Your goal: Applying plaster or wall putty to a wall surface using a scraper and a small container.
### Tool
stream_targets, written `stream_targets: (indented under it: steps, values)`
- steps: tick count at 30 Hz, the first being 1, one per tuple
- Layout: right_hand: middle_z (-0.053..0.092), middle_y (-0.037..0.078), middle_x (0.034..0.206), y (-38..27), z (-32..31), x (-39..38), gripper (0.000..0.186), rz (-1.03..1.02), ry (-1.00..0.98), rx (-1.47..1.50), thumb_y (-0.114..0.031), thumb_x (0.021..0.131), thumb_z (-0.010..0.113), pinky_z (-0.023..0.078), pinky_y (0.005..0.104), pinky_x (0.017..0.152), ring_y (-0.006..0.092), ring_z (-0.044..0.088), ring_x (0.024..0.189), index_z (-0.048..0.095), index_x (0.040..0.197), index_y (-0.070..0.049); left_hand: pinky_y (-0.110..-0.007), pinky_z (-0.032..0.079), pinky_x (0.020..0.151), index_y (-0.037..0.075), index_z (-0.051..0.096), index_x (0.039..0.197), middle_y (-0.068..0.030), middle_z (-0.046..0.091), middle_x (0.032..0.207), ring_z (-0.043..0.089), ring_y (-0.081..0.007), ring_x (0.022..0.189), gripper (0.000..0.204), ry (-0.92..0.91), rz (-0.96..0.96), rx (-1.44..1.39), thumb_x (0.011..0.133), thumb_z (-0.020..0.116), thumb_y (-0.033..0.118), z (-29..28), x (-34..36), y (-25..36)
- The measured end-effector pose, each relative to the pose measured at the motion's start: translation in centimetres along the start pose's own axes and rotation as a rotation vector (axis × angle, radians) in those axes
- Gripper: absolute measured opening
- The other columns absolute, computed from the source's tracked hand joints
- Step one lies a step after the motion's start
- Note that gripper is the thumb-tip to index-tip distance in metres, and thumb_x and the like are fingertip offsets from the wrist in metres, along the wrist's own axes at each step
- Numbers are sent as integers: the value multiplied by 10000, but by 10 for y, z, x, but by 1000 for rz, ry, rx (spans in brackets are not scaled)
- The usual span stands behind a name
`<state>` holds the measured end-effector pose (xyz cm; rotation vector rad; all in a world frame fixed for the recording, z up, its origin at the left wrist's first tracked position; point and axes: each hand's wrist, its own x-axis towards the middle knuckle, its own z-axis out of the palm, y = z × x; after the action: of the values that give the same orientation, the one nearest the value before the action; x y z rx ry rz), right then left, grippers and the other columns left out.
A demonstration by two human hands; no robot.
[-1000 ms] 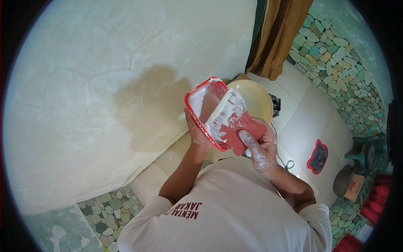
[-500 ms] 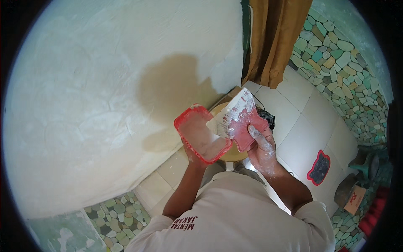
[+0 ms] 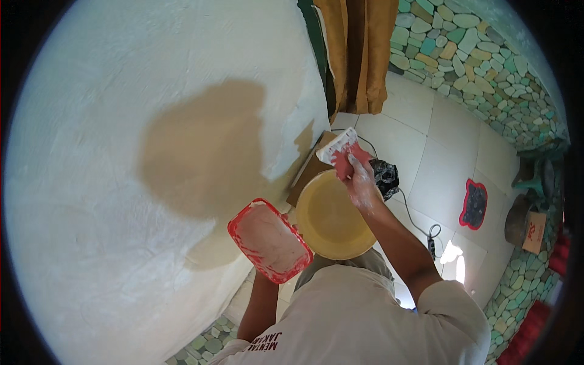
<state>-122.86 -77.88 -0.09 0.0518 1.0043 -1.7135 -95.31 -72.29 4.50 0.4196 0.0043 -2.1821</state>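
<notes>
My left hand is under a red rectangular tray smeared with white putty, and only a little of the hand shows beneath it. My right hand, coated in white putty, grips a red scraper with a wide white-smeared blade. The scraper is held over the far rim of a yellow bucket on the floor. A white plastered wall with a bare tan patch fills the left side.
An orange-brown curtain hangs at the wall's edge. A black bag and a black cable lie on white floor tiles. A pebble-patterned floor lies beyond, with a red-rimmed mat and a box at right.
The scraper has left the tray and moved up and right over the bucket. The tray has dropped lower and to the left, tilted face up.
</notes>
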Motion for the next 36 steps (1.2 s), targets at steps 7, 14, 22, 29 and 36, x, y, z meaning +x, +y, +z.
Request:
stream_targets:
  steps: [7, 14, 22, 29, 36]
  values:
    - [630, 40, 1051, 78, 9, 106, 273, -102, 133, 49, -144, 923, 579, 547, 319, 600, 161, 639, 850, 533, 1191, -123, -534, 420, 982, 15, 300, 1422, -302, 493, 1288, 527, -441, 1146, 781, 47, -194, -5, 891, 493, 554, 1, -16, 29]
    - [618, 32, 1070, 85, 26, 168, 277, -239, 206, 254, -52, 929, 534, 517, 284, 798, 154, 617, 902, 546, 1205, -44, -531, 440, 966, 4, 293, 1422, -323, 481, 1284, 529, -458, 1128, 759, 69, -194, -2, 911, 472, 537, 21, -25, 40]
    - [646, 38, 1001, 47, 81, 185, 254, -497, 222, 121, -30, 923, 528, 499, 255, 736, 121, 605, 849, 594, 1167, -19, -531, 474, 941, -21, 299, 1400, -336, 490, 1255, 539, -461, 1115, 730, 120, -175, 39, 921, 484, 497, 16, -34, 53]
    - [645, 46, 998, 57, 75, 186, 235, -697, 214, -53, -53, 929, 535, 492, 253, 759, 121, 602, 851, 590, 1154, -16, -533, 486, 927, -28, 300, 1394, -335, 496, 1247, 544, -458, 1109, 714, 93, -196, 68, 925, 487, 477, 17, -30, 49]
    - [637, 72, 1048, 65, 96, 197, 254, -660, 369, -61, -59, 944, 515, 463, 275, 847, 145, 581, 920, 576, 1182, 2, -553, 492, 893, -12, 322, 1390, -322, 523, 1222, 564, -458, 1081, 691, 157, -157, 114, 927, 477, 477, 20, -36, 47]
